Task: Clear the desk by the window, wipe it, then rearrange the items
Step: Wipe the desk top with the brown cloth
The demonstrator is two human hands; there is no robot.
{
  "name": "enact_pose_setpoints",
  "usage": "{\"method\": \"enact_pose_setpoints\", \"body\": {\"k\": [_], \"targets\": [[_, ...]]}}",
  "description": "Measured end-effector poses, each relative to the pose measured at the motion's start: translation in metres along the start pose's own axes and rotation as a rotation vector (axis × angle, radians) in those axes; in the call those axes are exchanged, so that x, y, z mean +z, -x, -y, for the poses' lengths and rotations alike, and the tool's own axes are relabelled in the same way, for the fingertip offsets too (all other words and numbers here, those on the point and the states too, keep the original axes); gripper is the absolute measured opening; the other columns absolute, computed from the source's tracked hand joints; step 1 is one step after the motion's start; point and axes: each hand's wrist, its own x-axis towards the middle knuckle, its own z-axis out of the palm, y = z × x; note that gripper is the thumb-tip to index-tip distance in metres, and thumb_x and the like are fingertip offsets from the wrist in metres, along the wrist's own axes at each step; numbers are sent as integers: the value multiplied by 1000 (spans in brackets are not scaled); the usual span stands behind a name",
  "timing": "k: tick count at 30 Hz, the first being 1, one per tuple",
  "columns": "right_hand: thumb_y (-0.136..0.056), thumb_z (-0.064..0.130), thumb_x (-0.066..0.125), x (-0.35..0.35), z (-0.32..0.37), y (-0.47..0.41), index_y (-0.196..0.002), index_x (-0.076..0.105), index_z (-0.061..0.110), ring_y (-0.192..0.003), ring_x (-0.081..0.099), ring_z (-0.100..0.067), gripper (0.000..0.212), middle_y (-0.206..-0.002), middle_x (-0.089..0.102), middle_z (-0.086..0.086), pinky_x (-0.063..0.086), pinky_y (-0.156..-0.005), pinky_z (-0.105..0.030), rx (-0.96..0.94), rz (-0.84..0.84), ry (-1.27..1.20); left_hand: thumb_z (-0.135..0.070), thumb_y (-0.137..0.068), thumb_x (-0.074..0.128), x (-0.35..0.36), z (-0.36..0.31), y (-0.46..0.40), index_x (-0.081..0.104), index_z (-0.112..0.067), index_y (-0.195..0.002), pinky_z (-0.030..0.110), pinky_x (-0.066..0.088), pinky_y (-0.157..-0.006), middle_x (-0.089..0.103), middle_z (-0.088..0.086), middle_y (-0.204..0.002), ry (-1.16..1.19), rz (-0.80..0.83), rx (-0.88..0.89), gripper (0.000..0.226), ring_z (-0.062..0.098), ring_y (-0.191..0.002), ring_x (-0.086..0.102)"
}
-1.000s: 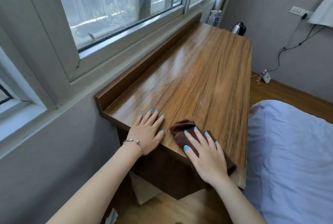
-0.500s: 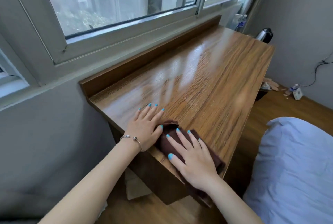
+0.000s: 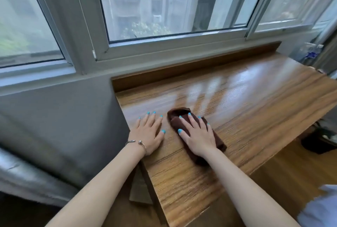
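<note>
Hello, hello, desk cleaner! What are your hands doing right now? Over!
Left hand flat on the desk. Right hand flat, pressing the brown cloth down. Nothing in the cloth's way.

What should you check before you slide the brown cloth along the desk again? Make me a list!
1. Cloth lies flat on the desk: ok.
2. Right hand presses on the cloth with straight fingers: ok.
3. Left hand rests flat on the bare wood, apart from the cloth: ok.
4. Nothing stands on the desk ahead of the cloth: ok.
5. Far right end of the desk free of things: cannot tell, it is blurred and cut off.
6. Cloth damp enough: cannot tell.
</note>
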Motion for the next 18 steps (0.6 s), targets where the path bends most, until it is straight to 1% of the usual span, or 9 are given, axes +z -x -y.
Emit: {"method": "enact_pose_setpoints", "body": {"k": [2, 3, 5, 7, 9, 11, 12, 15, 18], "targets": [[-85, 71, 5, 7, -5, 22, -148, -2, 52, -149, -4, -20, 66, -162, -6, 13, 1, -119, -42, -93, -24, 53, -47, -99, 19, -2, -1, -8, 5, -28, -152, 39, -1, -118, -4, 0, -160, 12, -28, -38, 58, 19, -147, -7], [-82, 72, 5, 13, -10, 41, -147, -1, 53, -149, 0, -19, 68, -161, -3, 14, 2, -118, -39, -150, -55, 78, -46, -99, 20, -3, 1, -14, 5, -27, -152, 39, 0, -118, -4, 0, -160, 9, -47, -53, 58, 19, -147, -6], [-85, 72, 22, 24, -20, 78, -147, 13, 54, -146, 20, -19, 66, -159, 18, 15, 14, -113, -35, -265, -131, 100, -46, -99, 21, -4, 6, -26, 5, -26, -152, 39, 1, -118, -2, 2, -160, 10, -67, -75, 59, 21, -147, -5], [-86, 70, 32, 28, -29, 94, -146, 21, 53, -139, 32, -15, 64, -153, 34, 16, 23, -106, -34, -287, -103, 51, -48, -99, 21, -2, 11, -34, 4, -27, -152, 38, 2, -118, -2, 2, -160, 23, -81, -113, 59, 21, -147, -5], [-88, 73, 23, 21, -33, 74, -143, 15, 60, -141, 29, -13, 58, -155, 29, 20, 20, -108, -32, -250, -73, 55, -48, -99, 20, 0, 14, -37, 2, -27, -152, 38, 1, -118, -4, 2, -160, 41, -90, -148, 60, 21, -147, -6], [-82, 77, 8, 8, -34, 27, -137, 1, 67, -148, 11, -13, 57, -159, 8, 22, 8, -116, -32, -239, -93, 61, -48, -99, 20, 1, 14, -36, 1, -27, -152, 37, 0, -118, -5, 2, -160, 64, -121, -190, 61, 21, -147, -7], [-80, 76, 5, -1, -32, -2, -138, -2, 66, -149, 3, -13, 59, -160, 0, 21, 4, -117, -35, -197, -78, 41, -48, -98, 20, 3, 13, -34, 1, -27, -152, 37, 0, -118, -5, 2, -160, 73, -139, -216, 61, 21, -147, -7], [-92, 68, 20, -24, -17, -88, -147, 5, 54, -149, 0, -19, 58, -162, -1, 15, 5, -119, -43, -104, -38, 3, -54, -96, 18, 11, 4, -33, 1, -29, -152, 38, -1, -118, -5, 1, -160, 118, -166, -306, 64, 20, -147, -7], [-95, 65, 25, -32, 2, -137, -148, 8, 51, -149, 1, -22, 58, -162, 1, 12, 6, -118, -45, -166, -21, 22, -63, -82, 3, 21, -8, -37, 3, -30, -151, 38, -2, -118, -1, 0, -160, 106, -208, -396, 76, 19, -147, -4]]}}
